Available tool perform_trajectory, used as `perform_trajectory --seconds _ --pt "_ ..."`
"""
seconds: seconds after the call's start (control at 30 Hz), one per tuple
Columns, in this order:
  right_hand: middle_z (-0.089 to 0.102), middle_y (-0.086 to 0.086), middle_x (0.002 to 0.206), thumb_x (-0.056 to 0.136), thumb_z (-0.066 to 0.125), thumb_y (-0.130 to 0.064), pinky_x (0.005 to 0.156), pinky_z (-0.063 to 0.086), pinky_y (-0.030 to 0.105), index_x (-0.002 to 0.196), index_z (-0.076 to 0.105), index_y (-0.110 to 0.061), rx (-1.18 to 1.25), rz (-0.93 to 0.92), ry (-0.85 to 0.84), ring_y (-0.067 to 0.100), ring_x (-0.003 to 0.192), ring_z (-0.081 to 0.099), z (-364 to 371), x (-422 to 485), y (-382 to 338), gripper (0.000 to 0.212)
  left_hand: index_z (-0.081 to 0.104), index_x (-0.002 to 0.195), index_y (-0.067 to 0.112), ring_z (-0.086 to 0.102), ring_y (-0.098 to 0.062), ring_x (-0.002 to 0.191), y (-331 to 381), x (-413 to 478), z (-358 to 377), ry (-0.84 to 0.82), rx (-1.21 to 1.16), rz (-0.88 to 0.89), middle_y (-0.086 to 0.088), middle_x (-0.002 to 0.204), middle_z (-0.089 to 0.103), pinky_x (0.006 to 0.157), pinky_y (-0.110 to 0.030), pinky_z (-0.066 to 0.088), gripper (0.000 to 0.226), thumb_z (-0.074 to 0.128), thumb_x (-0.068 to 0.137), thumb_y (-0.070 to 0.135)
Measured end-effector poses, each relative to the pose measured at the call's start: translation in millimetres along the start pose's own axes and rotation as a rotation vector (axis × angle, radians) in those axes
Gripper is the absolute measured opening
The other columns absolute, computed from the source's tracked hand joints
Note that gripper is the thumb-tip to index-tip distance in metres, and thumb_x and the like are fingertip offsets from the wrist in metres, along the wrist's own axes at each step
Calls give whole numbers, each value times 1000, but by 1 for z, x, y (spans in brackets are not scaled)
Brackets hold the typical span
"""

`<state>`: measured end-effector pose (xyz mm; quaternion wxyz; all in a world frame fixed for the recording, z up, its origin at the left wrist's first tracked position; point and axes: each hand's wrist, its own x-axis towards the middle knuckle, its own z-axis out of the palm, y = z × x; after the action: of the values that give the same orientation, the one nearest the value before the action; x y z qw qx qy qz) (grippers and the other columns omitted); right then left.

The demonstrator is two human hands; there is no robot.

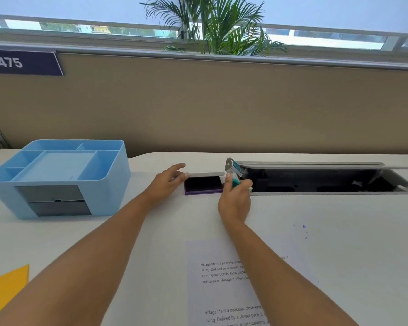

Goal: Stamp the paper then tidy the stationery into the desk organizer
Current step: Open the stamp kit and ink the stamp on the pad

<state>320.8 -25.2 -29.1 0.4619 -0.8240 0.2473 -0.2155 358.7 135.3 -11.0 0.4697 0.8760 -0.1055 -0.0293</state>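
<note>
A purple ink pad [203, 185] lies open on the white desk, its grey lid [206, 174] raised at the back. My left hand [166, 183] touches the lid's left end with the fingertips. My right hand [234, 198] grips a teal-handled stamp [233, 169], tilted up beside the pad's right edge. A printed paper [222, 285] lies near the front, partly under my right forearm. The light blue desk organizer [57, 175], with several compartments and grey drawers, stands at the left.
An open cable trough [327, 182] with a raised grey flap cuts into the desk right of the pad. A yellow sheet [5, 290] lies at the front left. Purple ink marks [304, 229] spot the desk. A tan partition [222, 102] backs the desk.
</note>
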Motion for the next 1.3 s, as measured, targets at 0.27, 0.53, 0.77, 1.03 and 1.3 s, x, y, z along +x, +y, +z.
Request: perform_trajectory --seconds 0.27,0.53,0.77,1.03,1.3 --pt "58 19 114 96 35 -43 77 51 45 107 37 -4 10 0 -1 36 97 58 0 0 0 40 56 103 2 55 -33 102 19 29 18 388 92 -279 -17 107 63 80 -35 39 59 24 96 51" --pt "60 20 110 96 34 -43 76 50 42 108 36 -5 -32 -28 -9 36 93 59 2 1 3 41 45 127 4 49 -30 119 22 8 21 400 -21 -268 -16 130 53 94 -35 40 49 32 98 40" --pt "63 18 110 95 35 -45 81 48 42 92 27 -14 -52 -70 -46 35 95 58 1 -3 -1 31 37 138 13 46 -27 127 15 -35 18 285 -32 -174 -11 138 48 103 -33 38 43 42 97 26" --pt "64 16 109 95 36 -45 75 50 38 99 37 -9 -60 -144 -68 32 93 61 0 -5 -2 37 34 140 15 50 -25 124 11 -48 18 315 -52 -186 -11 133 55 106 -35 36 47 48 94 18" --pt "69 11 103 94 35 -49 86 45 40 95 37 -14 -36 -158 -87 29 93 61 5 -3 2 35 40 136 12 53 -28 119 7 -53 23 414 45 -186 -13 125 61 106 -36 36 46 53 92 17"
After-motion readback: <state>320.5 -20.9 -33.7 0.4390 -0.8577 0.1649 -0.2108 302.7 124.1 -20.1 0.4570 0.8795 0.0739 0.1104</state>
